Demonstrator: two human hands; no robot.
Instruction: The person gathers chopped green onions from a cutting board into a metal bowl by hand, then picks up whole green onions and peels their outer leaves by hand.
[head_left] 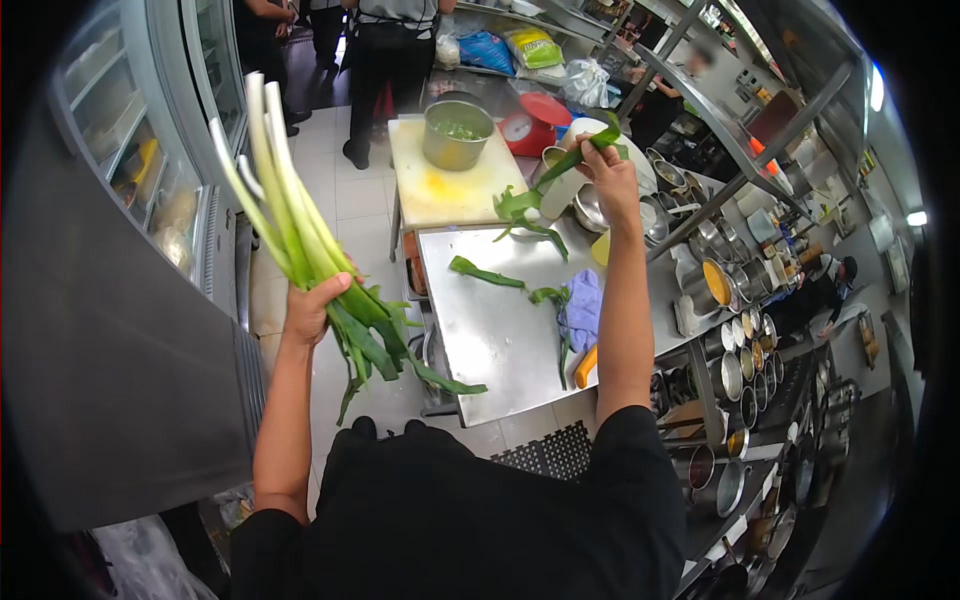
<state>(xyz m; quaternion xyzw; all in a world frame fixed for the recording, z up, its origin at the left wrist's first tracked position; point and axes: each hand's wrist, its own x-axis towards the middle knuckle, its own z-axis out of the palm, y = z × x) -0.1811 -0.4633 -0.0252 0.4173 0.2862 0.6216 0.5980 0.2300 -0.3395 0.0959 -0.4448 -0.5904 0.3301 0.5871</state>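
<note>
A bunch of leeks (pixel 300 215) is gripped in my left hand (pixel 316 306), white ends up and to the left, green leaves hanging below the fist. My right hand (pixel 610 175), raised over the far right of the steel table (pixel 480 345), pinches a green leek leaf (pixel 562 168). Under it, more torn leaves (pixel 520 208) lie at the table's far edge. Another leaf piece (pixel 487 274) rests mid-table. A purple cloth (pixel 582 308) sits at the right side, beside a thin leaf strip and a yellow-orange handle (pixel 586 366) whose other end is hidden.
Beyond the table, a pot (pixel 457 150) with chopped greens stands on a yellow-stained cutting board (pixel 480 188), beside a red scale (pixel 540 115). Metal bowls (pixel 590 208) crowd the right. A glass-door fridge (pixel 150 150) is at left. Several people stand farther off.
</note>
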